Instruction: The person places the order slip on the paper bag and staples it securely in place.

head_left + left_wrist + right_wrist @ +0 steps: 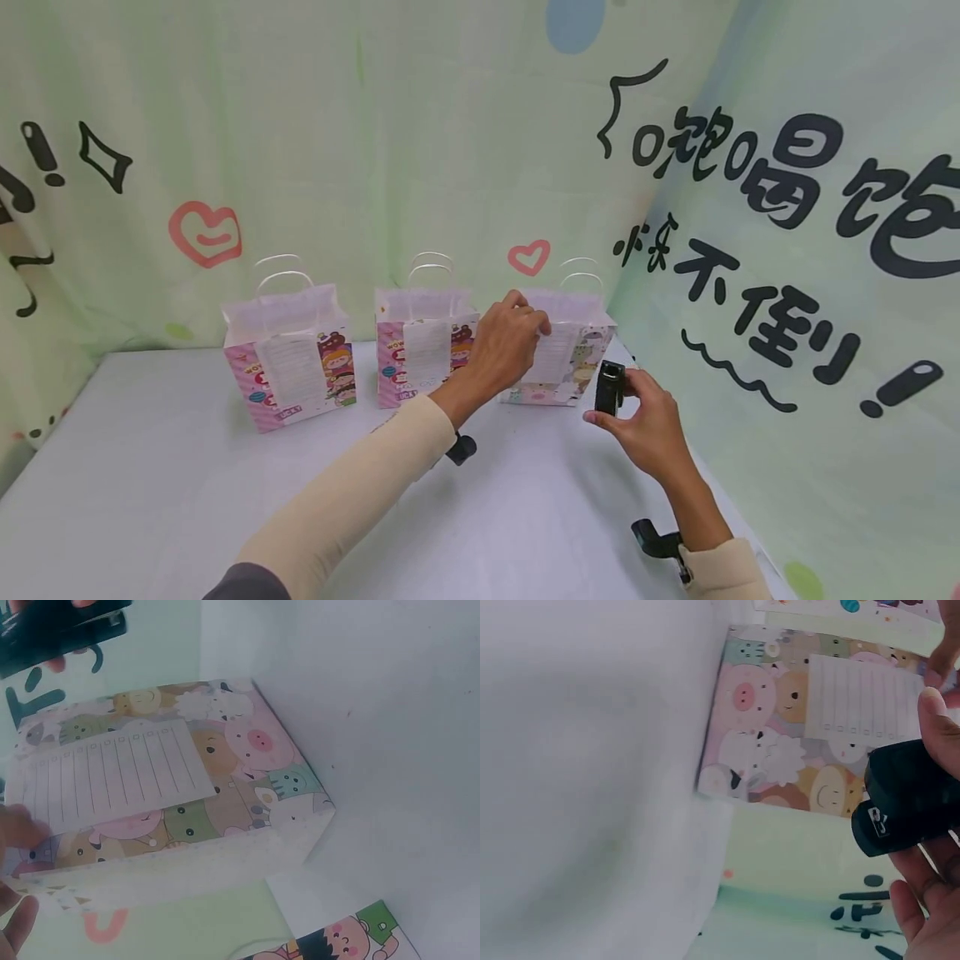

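Observation:
A paper gift bag (pixel 592 354) with cartoon animals stands at the right of the row. A lined white sheet (pixel 120 776) lies against its printed front. My left hand (pixel 506 346) pinches the sheet and the bag's top rim, thumb and fingers on either side in the left wrist view. Just right of the bag, my right hand (pixel 648 429) grips a black stapler (pixel 609 389) between thumb and fingers. In the right wrist view the stapler (pixel 907 799) overlaps the bag's side edge, its jaws near the sheet.
Two pink bags with cartoon children, the left bag (pixel 288 362) and the middle bag (pixel 423 354), stand along the back of the white table (pixel 150 467), each with a lined sheet on its front. A printed curtain (pixel 450 125) hangs behind and along the right.

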A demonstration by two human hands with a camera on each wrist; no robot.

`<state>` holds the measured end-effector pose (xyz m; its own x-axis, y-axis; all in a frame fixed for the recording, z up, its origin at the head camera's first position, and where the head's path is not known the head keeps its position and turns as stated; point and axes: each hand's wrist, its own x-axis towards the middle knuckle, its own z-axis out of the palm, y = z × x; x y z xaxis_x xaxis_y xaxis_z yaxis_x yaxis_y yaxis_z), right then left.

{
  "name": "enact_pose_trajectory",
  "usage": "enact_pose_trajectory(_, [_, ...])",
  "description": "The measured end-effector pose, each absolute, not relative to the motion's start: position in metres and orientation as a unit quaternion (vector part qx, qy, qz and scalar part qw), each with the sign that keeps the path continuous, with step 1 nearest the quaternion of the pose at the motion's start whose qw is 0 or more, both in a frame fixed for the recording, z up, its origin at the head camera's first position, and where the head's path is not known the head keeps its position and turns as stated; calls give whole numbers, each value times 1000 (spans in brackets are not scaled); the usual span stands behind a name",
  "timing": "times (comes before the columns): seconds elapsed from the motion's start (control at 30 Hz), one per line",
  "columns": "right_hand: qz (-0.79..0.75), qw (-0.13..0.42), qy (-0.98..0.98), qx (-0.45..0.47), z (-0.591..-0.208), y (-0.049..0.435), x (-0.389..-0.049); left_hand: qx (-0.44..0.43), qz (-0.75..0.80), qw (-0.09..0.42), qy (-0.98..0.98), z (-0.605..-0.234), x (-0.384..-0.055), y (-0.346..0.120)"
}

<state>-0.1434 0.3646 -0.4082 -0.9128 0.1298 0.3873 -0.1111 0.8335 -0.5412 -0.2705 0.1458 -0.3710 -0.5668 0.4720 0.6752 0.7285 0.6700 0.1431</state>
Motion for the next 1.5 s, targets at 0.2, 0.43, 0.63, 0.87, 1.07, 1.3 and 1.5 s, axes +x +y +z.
enact_pose_trajectory(0.2, [256, 173, -951, -8, -416, 365, -140, -349, -204, 303, -863, -370, -271, 145])
enact_pose_trajectory(0.43, [232, 114, -966, 7, -426, 369, -138, -354, -215, 292, -862, -370, -272, 142])
enact_pose_trajectory(0.63, [198, 86, -976, 23, -438, 372, -139, -361, -211, 288, -862, -370, -272, 141])
enact_pose_trajectory(0.87, [156, 50, -986, 27, -450, 376, -141, -363, -209, 270, -867, -370, -271, 141])
enact_pose_trajectory(1.07, [136, 27, -990, 27, -457, 379, -140, -371, -213, 272, -862, -371, -271, 139])
enact_pose_trajectory(1.3, [144, 0, -990, 7, -461, 380, -138, -383, -221, 276, -854, -371, -268, 138])
enact_pose_trajectory(1.5, [131, 27, -991, 5, -462, 376, -135, -382, -233, 306, -840, -369, -257, 132])
